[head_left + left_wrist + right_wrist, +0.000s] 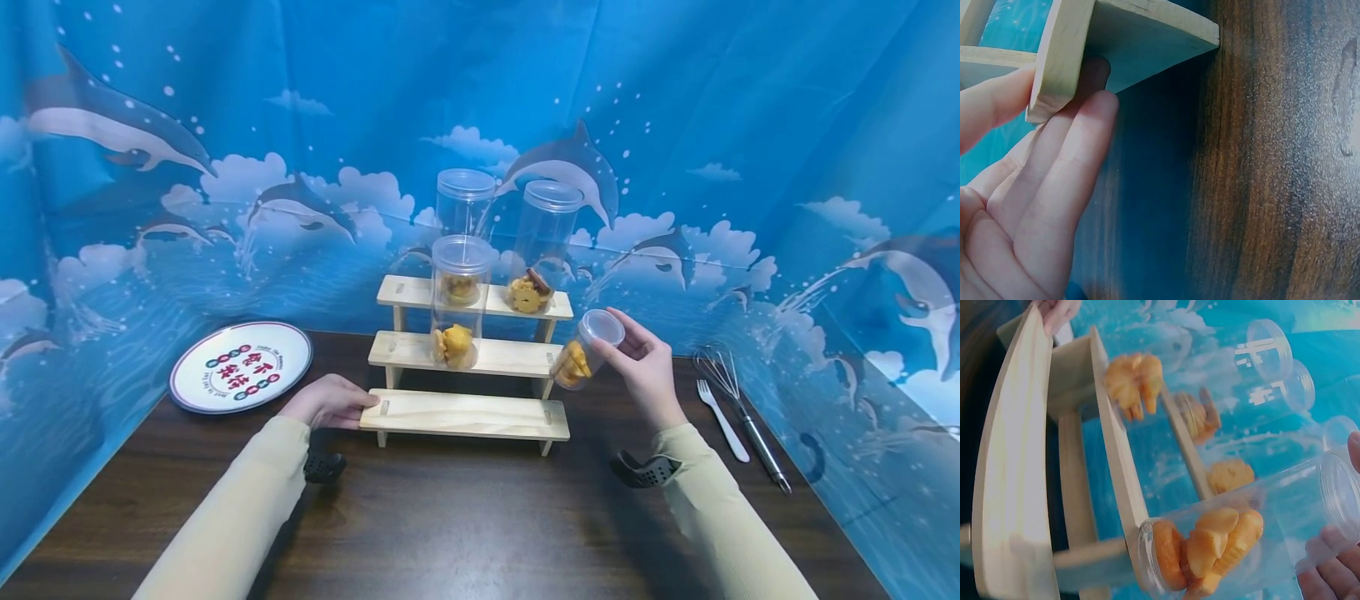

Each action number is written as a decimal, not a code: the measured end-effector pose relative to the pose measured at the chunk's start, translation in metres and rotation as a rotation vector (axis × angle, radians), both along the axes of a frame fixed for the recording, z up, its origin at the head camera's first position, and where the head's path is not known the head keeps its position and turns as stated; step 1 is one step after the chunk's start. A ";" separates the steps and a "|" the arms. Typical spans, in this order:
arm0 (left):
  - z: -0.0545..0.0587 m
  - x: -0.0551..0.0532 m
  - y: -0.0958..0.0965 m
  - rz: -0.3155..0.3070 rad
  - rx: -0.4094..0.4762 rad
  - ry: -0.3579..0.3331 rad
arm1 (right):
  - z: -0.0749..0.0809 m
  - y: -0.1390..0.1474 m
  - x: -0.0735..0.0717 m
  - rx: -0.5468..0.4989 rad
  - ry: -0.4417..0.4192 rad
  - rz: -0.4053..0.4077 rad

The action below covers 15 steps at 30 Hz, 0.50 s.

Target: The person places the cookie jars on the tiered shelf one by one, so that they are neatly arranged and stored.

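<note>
My right hand point(642, 367) grips a clear plastic jar point(587, 350) near its lid. The jar tilts, its base close to the right end of the middle step. Yellow-brown snack pieces point(1216, 547) lie at its bottom. My left hand point(333, 402) pinches the left end of the lowest step of a three-step wooden rack point(465, 414), thumb on top and fingers point(1069, 181) beneath. Another jar point(459, 300) with similar pieces stands on the middle step. Two more jars stand on the top step, one point(463, 204) partly hidden behind it, the other point(546, 242) further right.
A white plate point(288, 354) with red lettering lies at the back left of the dark wooden table point(465, 517). To the right are a fork point(723, 421) and a whisk point(750, 421). A blue dolphin-print curtain point(360, 100) hangs behind and at the sides.
</note>
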<state>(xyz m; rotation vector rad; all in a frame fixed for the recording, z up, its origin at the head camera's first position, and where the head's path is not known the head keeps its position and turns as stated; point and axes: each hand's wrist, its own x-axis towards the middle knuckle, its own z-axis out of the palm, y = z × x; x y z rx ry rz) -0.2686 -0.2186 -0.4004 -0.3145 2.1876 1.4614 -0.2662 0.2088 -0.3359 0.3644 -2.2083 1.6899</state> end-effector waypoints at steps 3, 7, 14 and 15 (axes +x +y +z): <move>-0.001 -0.001 -0.001 0.006 0.001 -0.001 | -0.001 -0.013 -0.004 -0.024 -0.001 0.028; -0.002 -0.002 -0.002 0.013 0.003 0.002 | -0.002 -0.026 -0.009 -0.041 0.001 0.050; 0.001 -0.001 -0.003 0.005 0.014 -0.001 | 0.000 -0.043 -0.018 -0.067 -0.002 0.080; 0.001 -0.001 -0.002 0.007 0.013 -0.002 | 0.000 -0.045 -0.019 -0.072 -0.001 0.085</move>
